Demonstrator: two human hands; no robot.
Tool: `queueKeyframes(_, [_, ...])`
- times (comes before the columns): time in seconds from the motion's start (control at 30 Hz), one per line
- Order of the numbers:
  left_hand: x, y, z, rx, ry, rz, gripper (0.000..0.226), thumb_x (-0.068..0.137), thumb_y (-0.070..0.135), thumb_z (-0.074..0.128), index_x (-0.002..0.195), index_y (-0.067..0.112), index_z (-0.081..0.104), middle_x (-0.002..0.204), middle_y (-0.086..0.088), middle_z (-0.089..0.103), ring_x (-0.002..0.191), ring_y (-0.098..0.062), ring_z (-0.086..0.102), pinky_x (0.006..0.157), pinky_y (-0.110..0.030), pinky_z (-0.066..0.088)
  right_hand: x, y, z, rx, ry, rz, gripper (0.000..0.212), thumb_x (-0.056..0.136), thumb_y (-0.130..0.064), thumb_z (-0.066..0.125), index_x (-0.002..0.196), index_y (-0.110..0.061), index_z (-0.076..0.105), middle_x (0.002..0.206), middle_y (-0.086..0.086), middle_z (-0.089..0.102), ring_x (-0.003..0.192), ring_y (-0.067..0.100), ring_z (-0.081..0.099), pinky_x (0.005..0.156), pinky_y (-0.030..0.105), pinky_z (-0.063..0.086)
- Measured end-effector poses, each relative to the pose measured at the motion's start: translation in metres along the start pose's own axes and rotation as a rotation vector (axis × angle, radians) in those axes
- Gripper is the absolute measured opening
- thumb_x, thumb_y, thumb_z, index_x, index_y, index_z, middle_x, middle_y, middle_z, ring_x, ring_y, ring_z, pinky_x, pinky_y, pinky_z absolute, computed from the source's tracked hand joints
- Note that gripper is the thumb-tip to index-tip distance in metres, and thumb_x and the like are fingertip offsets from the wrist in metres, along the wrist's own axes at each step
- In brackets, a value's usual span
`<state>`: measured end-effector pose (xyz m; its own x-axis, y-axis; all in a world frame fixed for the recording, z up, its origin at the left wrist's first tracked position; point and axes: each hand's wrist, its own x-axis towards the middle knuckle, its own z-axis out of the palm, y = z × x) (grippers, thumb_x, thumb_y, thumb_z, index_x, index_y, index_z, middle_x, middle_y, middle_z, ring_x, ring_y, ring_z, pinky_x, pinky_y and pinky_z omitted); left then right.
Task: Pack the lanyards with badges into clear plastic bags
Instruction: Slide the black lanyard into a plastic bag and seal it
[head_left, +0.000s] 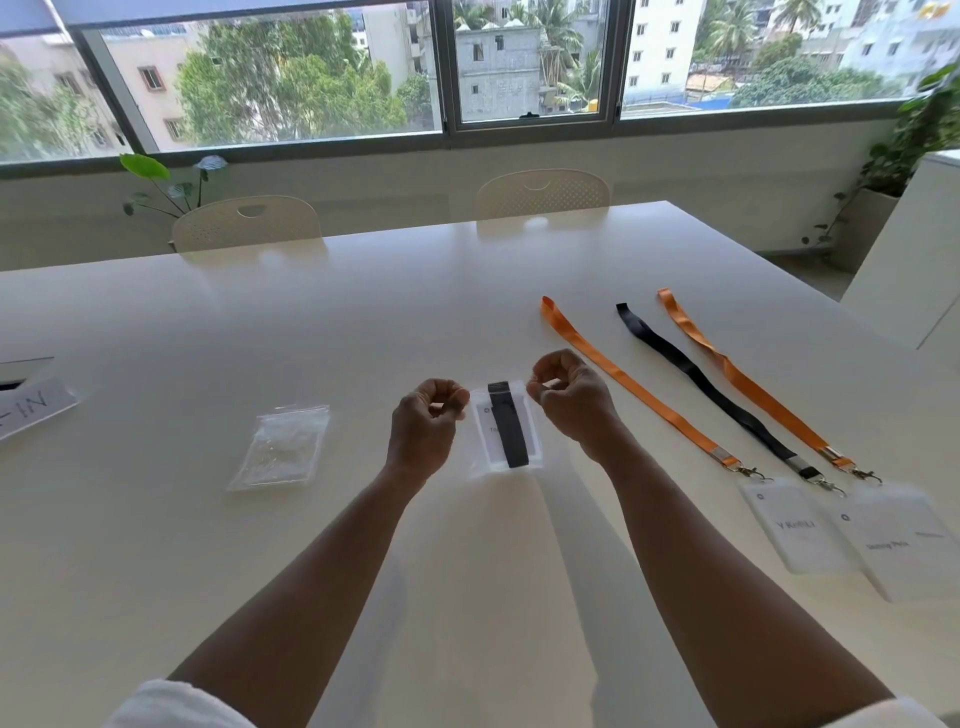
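Clear, slippery plastic is the main hazard here: the small clear plastic bag (506, 427), already holding a folded black lanyard with its white badge (508, 423), hangs between both hands above the white table (311, 312). The left hand (427, 422) pinches the bag's upper left corner and the right hand (569, 397) pinches the upper right corner, fingers curled together on the film. If the seal gets pressed unevenly, the mouth may stay partly open, and the strap could slide out. To the right lie two orange ribbon lanyards (631, 384) (748, 384) and another black ribbon lanyard (706, 384), clipped to white badges; a careless forearm sweep could drag them. A stack of empty clear bags (280, 449) waits left.
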<state>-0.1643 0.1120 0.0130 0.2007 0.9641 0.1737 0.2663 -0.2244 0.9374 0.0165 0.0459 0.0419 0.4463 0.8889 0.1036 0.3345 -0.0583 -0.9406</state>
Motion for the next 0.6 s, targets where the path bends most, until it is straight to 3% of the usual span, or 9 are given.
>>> queueKeyframes(0.07, [0.0009, -0.0005, -0.0002, -0.031, -0.039, -0.013, 0.006, 0.094, 0.019, 0.064, 0.089, 0.016, 0.067, 0.082, 0.000, 0.070, 0.082, -0.022, 0.068, 0.076, -0.032, 0.054, -0.0004, -0.0017, -0.0028, -0.008, -0.044, -0.014, 0.018, 0.091, -0.017, 0.063, 0.108, -0.022, 0.060, 0.093, -0.008, 0.064, 0.083, 0.008, 0.060, 0.062, 0.010, 0.045])
queueKeyframes(0.23, [-0.0004, 0.0042, -0.0011, -0.044, -0.128, 0.016, 0.013, 0.091, 0.031, 0.069, 0.098, 0.021, 0.071, 0.091, 0.006, 0.073, 0.082, -0.006, 0.066, 0.073, -0.017, 0.054, -0.0019, -0.0031, -0.0052, 0.017, -0.100, -0.023, 0.027, 0.088, -0.024, 0.069, 0.113, -0.022, 0.060, 0.096, -0.012, 0.067, 0.091, 0.008, 0.064, 0.072, 0.017, 0.054])
queueKeyframes(0.33, [-0.0010, 0.0085, -0.0003, -0.054, -0.141, 0.019, 0.020, 0.089, 0.030, 0.071, 0.104, 0.018, 0.074, 0.096, 0.009, 0.074, 0.086, -0.002, 0.068, 0.073, -0.014, 0.052, -0.0030, -0.0046, -0.0052, 0.022, -0.138, -0.031, 0.029, 0.087, -0.026, 0.071, 0.113, -0.020, 0.061, 0.098, -0.010, 0.068, 0.093, 0.007, 0.065, 0.066, 0.011, 0.051])
queueKeyframes(0.47, [-0.0003, 0.0094, -0.0002, -0.033, -0.138, 0.031, 0.012, 0.088, 0.031, 0.072, 0.097, 0.023, 0.075, 0.094, 0.009, 0.075, 0.088, -0.005, 0.069, 0.079, -0.018, 0.055, -0.0033, -0.0063, -0.0076, 0.042, -0.176, -0.023, 0.031, 0.085, -0.024, 0.074, 0.112, -0.015, 0.062, 0.103, -0.003, 0.071, 0.096, 0.011, 0.067, 0.070, 0.013, 0.051])
queueKeyframes(0.6, [-0.0011, 0.0093, 0.0021, -0.018, -0.118, 0.012, 0.011, 0.091, 0.030, 0.069, 0.096, 0.021, 0.074, 0.091, 0.009, 0.074, 0.085, -0.005, 0.067, 0.074, -0.014, 0.051, -0.0043, -0.0069, -0.0086, 0.073, -0.222, -0.021, 0.039, 0.080, -0.020, 0.078, 0.114, -0.012, 0.061, 0.104, 0.000, 0.071, 0.095, 0.013, 0.068, 0.072, 0.014, 0.054])
